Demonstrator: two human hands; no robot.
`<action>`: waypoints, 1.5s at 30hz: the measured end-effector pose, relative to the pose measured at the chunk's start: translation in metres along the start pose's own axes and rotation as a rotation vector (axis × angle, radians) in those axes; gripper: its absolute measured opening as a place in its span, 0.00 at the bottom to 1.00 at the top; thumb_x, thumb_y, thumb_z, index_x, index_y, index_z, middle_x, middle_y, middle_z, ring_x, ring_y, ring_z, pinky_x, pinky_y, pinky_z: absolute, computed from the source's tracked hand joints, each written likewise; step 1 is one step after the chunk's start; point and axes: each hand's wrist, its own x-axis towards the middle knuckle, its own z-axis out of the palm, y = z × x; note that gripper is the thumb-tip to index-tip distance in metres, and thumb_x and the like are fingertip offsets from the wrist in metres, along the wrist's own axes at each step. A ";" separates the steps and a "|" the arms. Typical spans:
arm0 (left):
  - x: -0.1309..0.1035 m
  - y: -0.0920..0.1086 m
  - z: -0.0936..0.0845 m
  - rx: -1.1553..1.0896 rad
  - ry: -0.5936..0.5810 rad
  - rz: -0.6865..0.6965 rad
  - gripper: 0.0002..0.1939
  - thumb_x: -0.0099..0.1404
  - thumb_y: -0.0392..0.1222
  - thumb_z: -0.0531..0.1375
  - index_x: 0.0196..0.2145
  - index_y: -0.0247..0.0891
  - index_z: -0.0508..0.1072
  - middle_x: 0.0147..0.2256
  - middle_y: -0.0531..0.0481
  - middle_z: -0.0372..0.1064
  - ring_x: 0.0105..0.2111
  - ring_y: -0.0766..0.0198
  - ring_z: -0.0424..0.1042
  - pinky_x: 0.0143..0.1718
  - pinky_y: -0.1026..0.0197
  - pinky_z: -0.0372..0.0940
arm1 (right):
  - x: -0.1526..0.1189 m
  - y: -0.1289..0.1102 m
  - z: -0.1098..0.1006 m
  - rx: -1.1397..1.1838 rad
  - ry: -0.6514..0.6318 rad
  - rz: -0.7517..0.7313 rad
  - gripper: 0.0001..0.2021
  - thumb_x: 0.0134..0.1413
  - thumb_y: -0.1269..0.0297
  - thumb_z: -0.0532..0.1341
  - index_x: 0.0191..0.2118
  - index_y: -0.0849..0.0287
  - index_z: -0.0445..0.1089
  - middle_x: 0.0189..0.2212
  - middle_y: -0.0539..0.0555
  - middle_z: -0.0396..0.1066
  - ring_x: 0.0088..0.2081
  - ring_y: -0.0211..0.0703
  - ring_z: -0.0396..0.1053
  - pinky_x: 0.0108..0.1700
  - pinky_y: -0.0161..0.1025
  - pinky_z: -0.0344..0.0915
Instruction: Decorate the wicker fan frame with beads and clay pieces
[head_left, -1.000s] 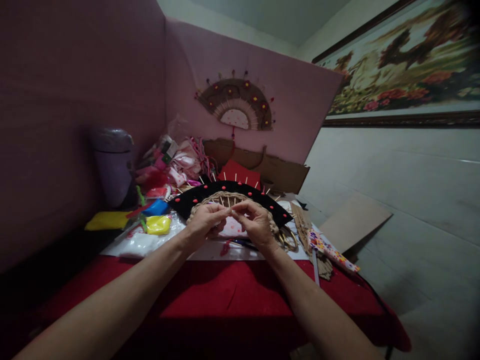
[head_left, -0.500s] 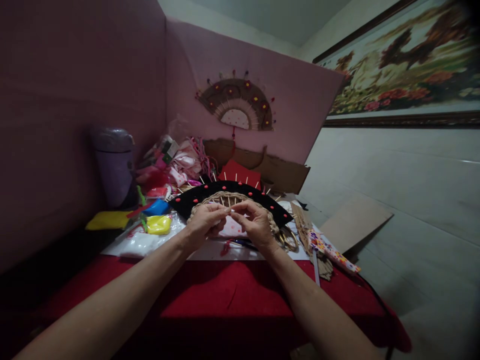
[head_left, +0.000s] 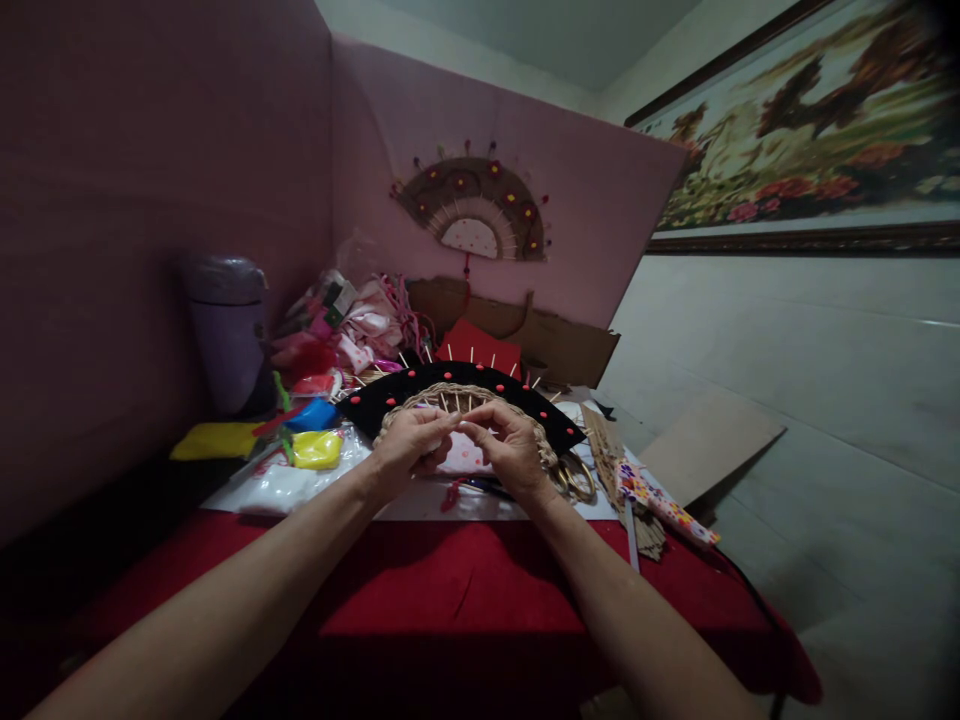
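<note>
A black fan-shaped piece (head_left: 555, 418) with red dots, pale sticks along its top and a braided tan inner edge (head_left: 546, 447) lies on a white sheet (head_left: 405, 508). In front of its middle, my left hand (head_left: 420, 440) and my right hand (head_left: 510, 442) meet at the fingertips. Both are closed in a pinch, and whatever sits between the fingers is too small to make out. Below and between them shows a pale pink dotted piece (head_left: 463, 458).
Yellow packets (head_left: 316, 450), a blue packet (head_left: 313, 415) and a white bag (head_left: 289, 485) lie left, near a purple bottle (head_left: 231, 335). Scissors (head_left: 577, 478) and cardboard strips (head_left: 607, 450) lie right. A brown fan (head_left: 495, 185) hangs behind, above torn cardboard (head_left: 570, 350).
</note>
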 end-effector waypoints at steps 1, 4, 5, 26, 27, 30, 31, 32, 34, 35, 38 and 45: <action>0.000 0.000 0.000 0.001 -0.001 -0.002 0.17 0.53 0.53 0.62 0.24 0.35 0.65 0.12 0.60 0.52 0.12 0.76 0.46 0.12 0.70 0.39 | 0.000 0.001 0.000 0.002 -0.001 0.002 0.06 0.51 0.60 0.62 0.30 0.57 0.72 0.27 0.50 0.69 0.30 0.38 0.64 0.35 0.37 0.63; 0.000 -0.001 0.000 0.000 -0.003 -0.004 0.18 0.52 0.52 0.63 0.23 0.35 0.64 0.12 0.60 0.51 0.12 0.76 0.46 0.12 0.70 0.39 | 0.000 0.002 0.000 0.010 -0.015 0.010 0.07 0.51 0.60 0.63 0.32 0.57 0.73 0.28 0.50 0.70 0.30 0.38 0.65 0.34 0.37 0.63; 0.000 -0.001 0.000 -0.001 -0.001 -0.003 0.17 0.52 0.52 0.63 0.23 0.35 0.64 0.12 0.61 0.51 0.12 0.76 0.45 0.12 0.70 0.39 | 0.000 0.003 0.000 0.012 -0.019 0.012 0.07 0.50 0.60 0.63 0.33 0.57 0.73 0.28 0.51 0.70 0.30 0.38 0.65 0.34 0.37 0.63; 0.000 0.001 0.001 0.022 0.024 0.006 0.16 0.54 0.51 0.62 0.23 0.35 0.64 0.12 0.60 0.52 0.12 0.76 0.46 0.12 0.70 0.39 | 0.000 0.006 0.002 0.097 0.016 0.079 0.08 0.47 0.61 0.65 0.34 0.57 0.71 0.27 0.50 0.68 0.28 0.37 0.64 0.27 0.34 0.61; 0.000 0.001 0.002 0.023 0.031 0.005 0.16 0.54 0.51 0.62 0.23 0.35 0.64 0.12 0.60 0.52 0.12 0.76 0.46 0.12 0.70 0.39 | 0.000 0.005 0.002 0.111 0.024 0.079 0.09 0.46 0.62 0.65 0.35 0.57 0.71 0.27 0.49 0.68 0.28 0.36 0.63 0.27 0.34 0.61; 0.000 0.001 0.002 0.026 0.034 0.004 0.16 0.54 0.51 0.61 0.24 0.35 0.65 0.12 0.60 0.52 0.11 0.76 0.46 0.12 0.70 0.39 | 0.000 0.006 0.002 0.105 0.028 0.066 0.07 0.48 0.62 0.64 0.33 0.58 0.71 0.27 0.49 0.68 0.27 0.36 0.63 0.26 0.33 0.60; 0.000 0.000 0.002 0.029 0.030 0.006 0.16 0.55 0.51 0.61 0.25 0.35 0.66 0.12 0.60 0.52 0.11 0.76 0.46 0.12 0.70 0.39 | 0.000 0.006 0.002 0.094 0.024 0.060 0.06 0.49 0.61 0.64 0.31 0.58 0.71 0.27 0.50 0.69 0.27 0.36 0.63 0.26 0.33 0.60; 0.000 0.000 0.002 0.032 0.027 0.007 0.16 0.55 0.51 0.61 0.26 0.34 0.67 0.11 0.60 0.51 0.11 0.76 0.45 0.11 0.70 0.39 | 0.000 0.006 0.002 0.084 0.021 0.053 0.06 0.50 0.61 0.63 0.30 0.58 0.71 0.27 0.50 0.69 0.27 0.36 0.63 0.26 0.33 0.60; 0.000 0.000 0.002 0.039 0.024 0.003 0.16 0.56 0.52 0.60 0.28 0.33 0.68 0.11 0.60 0.51 0.11 0.76 0.45 0.11 0.70 0.39 | 0.000 0.006 0.002 0.070 0.021 0.046 0.06 0.50 0.61 0.63 0.30 0.58 0.71 0.26 0.50 0.69 0.27 0.36 0.64 0.27 0.33 0.60; 0.000 0.000 0.002 0.042 0.022 0.000 0.17 0.56 0.52 0.60 0.28 0.33 0.68 0.11 0.60 0.52 0.11 0.76 0.45 0.11 0.70 0.39 | 0.000 0.006 0.002 0.064 0.024 0.043 0.06 0.50 0.61 0.63 0.29 0.58 0.70 0.26 0.50 0.69 0.27 0.36 0.64 0.27 0.33 0.60; 0.000 0.000 0.002 0.039 0.020 -0.002 0.17 0.56 0.52 0.60 0.27 0.33 0.67 0.11 0.60 0.52 0.11 0.76 0.46 0.11 0.71 0.40 | -0.001 0.005 0.002 0.046 0.027 0.024 0.06 0.49 0.62 0.64 0.29 0.58 0.70 0.26 0.50 0.68 0.28 0.36 0.64 0.29 0.34 0.61; 0.000 0.001 0.002 0.026 0.011 0.010 0.17 0.55 0.52 0.61 0.25 0.34 0.65 0.11 0.60 0.52 0.11 0.76 0.46 0.11 0.71 0.39 | -0.001 0.005 0.002 0.032 0.008 -0.010 0.05 0.50 0.63 0.63 0.31 0.58 0.71 0.27 0.49 0.68 0.30 0.37 0.64 0.33 0.35 0.62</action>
